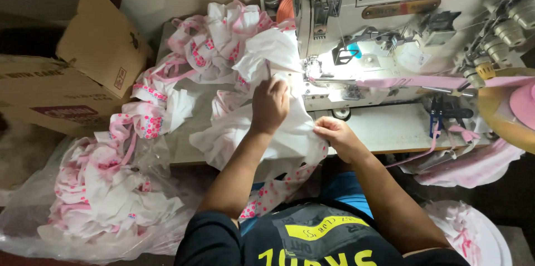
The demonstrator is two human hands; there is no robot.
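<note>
Both hands (270, 104) (334, 134) on white fabric (290, 138)

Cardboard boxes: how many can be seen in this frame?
2. One box stands open-flapped at upper left beside the table; another box lies below it at the left edge. More may sit hidden in the dark corner.

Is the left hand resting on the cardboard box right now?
No, the left hand is pressing the white fabric on the table by the sewing machine, while the cardboard box sits far off to the side.
</note>
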